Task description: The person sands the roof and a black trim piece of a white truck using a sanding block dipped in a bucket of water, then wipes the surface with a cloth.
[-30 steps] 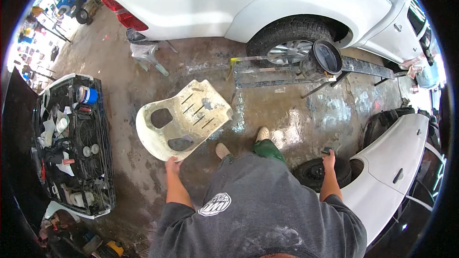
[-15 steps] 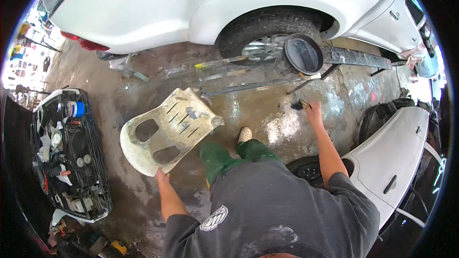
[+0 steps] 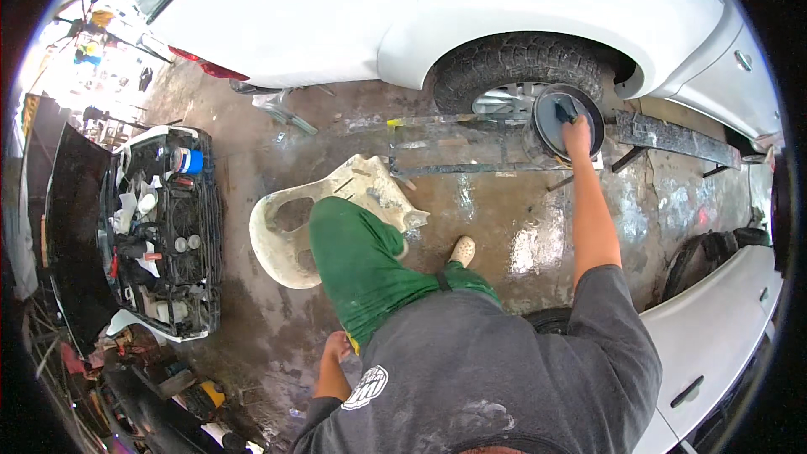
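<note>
One outstretched arm (image 3: 595, 219) at bucket (image 3: 533, 145)

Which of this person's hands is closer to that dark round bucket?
The right. The right hand is at the mouth of the bucket, while the left hand is well away, down beside the green trousers.

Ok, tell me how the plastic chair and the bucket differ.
Colour: the plastic chair is cream, while the bucket is dark.
Shape: the chair is broad with slots and an arm opening; the bucket is round with a wide mouth.
Contact: the right hand is at the bucket's mouth, while no hand touches the chair.
Shared: both are partly hidden, the chair by a green trouser leg, the bucket by that hand.
</note>
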